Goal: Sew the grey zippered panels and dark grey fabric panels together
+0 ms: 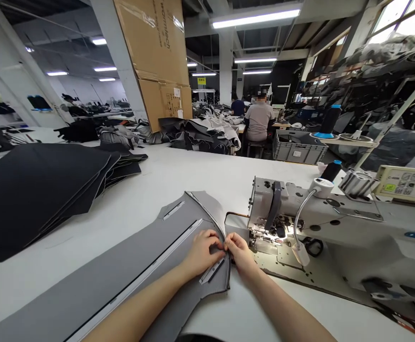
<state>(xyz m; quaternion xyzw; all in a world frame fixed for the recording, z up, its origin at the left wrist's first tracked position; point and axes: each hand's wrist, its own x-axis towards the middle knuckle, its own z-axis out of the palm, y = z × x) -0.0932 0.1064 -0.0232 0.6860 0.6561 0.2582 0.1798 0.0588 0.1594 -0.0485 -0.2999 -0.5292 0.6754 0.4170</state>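
Observation:
A long grey fabric panel [136, 259] lies across the white table, with pale strips along it and a seamed edge curving down its right end. My left hand [204, 251] rests on that end, thumb and fingers closed on the seamed edge. Close beside it, my right hand [239, 249] pinches the same edge from the right. The fingertips of both hands almost meet; exactly what lies between them is partly hidden. Just right of my hands stands the sewing machine [282, 209], its needle area lit by a small lamp [301, 254].
Stacked dark fabric pieces [46, 185] lie on the table [164, 175] at left. Cut fabric is heaped at the far edge, beside a tall cardboard box [157, 57]. A person [260, 118] sits beyond, near a grey crate [300, 146]. Thread cones [331, 121] stand behind the machine.

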